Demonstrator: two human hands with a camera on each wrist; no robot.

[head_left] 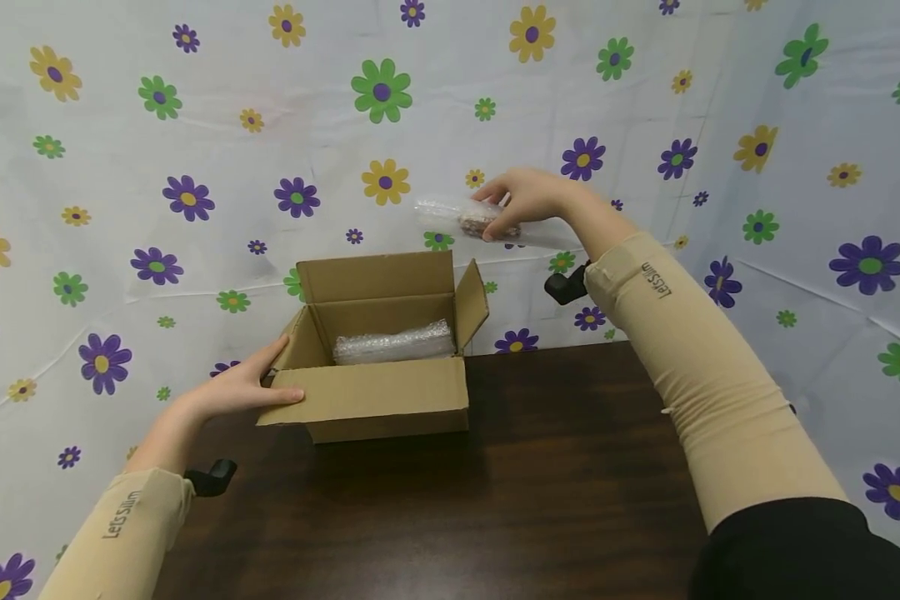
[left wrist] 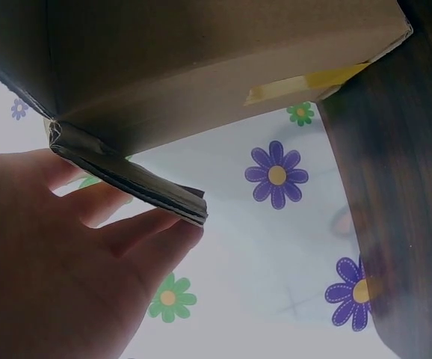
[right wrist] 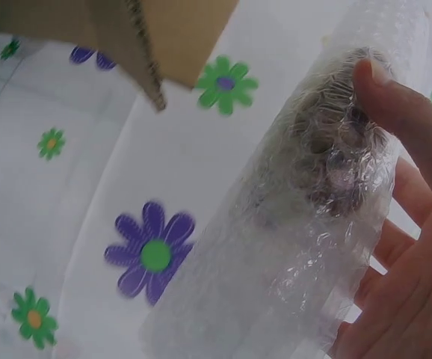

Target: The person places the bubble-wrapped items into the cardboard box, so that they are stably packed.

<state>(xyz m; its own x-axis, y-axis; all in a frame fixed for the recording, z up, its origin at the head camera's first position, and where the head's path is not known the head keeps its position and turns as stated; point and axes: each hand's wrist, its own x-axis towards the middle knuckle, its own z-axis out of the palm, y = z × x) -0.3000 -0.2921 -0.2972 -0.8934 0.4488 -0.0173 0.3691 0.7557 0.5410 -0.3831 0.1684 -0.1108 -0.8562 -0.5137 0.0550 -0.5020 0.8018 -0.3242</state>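
Note:
An open cardboard box stands on the table with its flaps spread. Inside lies a bubble-wrapped bundle; its contents cannot be made out. My left hand grips the box at its left side, thumb on the front flap, fingers behind the left flap. Above and right of the box, my right hand holds a second roll of bubble wrap in the air. Something brownish and dark, blurred by the plastic, shows inside this roll. The right thumb presses on the wrap, fingers behind it.
A dark wooden table extends in front and to the right of the box. Close behind hangs a white flower-print cloth, which continues along the right side. Yellowish tape runs along the box's lower edge.

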